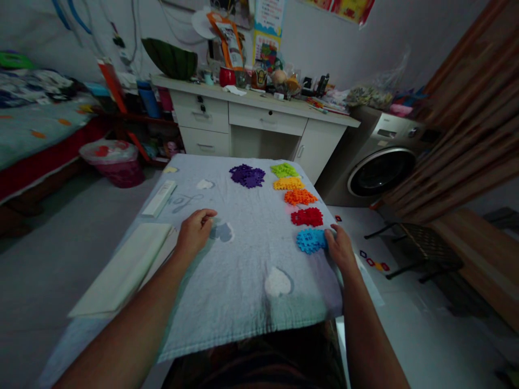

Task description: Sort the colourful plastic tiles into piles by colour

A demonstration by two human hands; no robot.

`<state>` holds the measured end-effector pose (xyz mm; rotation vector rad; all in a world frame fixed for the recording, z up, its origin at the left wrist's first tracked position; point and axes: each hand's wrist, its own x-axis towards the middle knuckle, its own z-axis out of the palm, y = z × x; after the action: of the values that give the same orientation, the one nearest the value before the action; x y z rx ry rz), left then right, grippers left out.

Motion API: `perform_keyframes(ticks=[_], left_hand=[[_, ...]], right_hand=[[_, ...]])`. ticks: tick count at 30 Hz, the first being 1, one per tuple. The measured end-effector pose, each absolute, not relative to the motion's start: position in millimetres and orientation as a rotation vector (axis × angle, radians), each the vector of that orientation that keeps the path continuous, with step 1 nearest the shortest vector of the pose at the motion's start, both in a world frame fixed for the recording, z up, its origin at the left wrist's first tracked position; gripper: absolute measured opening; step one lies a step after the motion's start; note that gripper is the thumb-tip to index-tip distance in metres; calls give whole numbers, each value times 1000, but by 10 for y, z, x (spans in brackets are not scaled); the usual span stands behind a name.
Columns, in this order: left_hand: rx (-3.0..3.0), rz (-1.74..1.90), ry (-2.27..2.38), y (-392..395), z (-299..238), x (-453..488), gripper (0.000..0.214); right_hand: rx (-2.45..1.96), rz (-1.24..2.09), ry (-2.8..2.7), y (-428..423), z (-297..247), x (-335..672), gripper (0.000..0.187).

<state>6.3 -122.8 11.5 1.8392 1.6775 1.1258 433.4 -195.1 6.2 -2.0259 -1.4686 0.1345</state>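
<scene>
At the right edge of the cloth-covered table (pixel 243 270), my right hand (pixel 339 247) has its thumb and fingers closed at the side of a cluster of blue interlocking plastic pieces (pixel 310 241). My left hand (pixel 195 229) hovers over the left-middle of the cloth, fingers curled together; whatever may be inside them is hidden. Beyond the blue cluster runs a column of similar pieces: red (pixel 307 216), orange (pixel 300 196), yellow (pixel 288 183) and light green (pixel 284 170). A wider purple pile (pixel 247 176) lies near the far edge.
Along the table's left side are a long white box (pixel 159 199) and a folded pale sheet (pixel 125 267). Behind stands a white desk (pixel 203 119) crowded with items. A washing machine (pixel 381 156) and a low chair (pixel 424 246) are to the right, a pink bin (pixel 115 165) to the left.
</scene>
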Motion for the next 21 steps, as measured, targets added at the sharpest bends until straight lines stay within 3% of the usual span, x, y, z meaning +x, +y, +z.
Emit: perform_keyframes(ticks=[11, 21], left_hand=[[1986, 1156, 1726, -1232, 161, 43, 34], [2414, 660, 1789, -1299, 39, 249, 30]], right_hand=[[-2019, 246, -1585, -1983, -31, 4276, 72], [-1977, 231, -1668, -2021, -52, 4004, 71]])
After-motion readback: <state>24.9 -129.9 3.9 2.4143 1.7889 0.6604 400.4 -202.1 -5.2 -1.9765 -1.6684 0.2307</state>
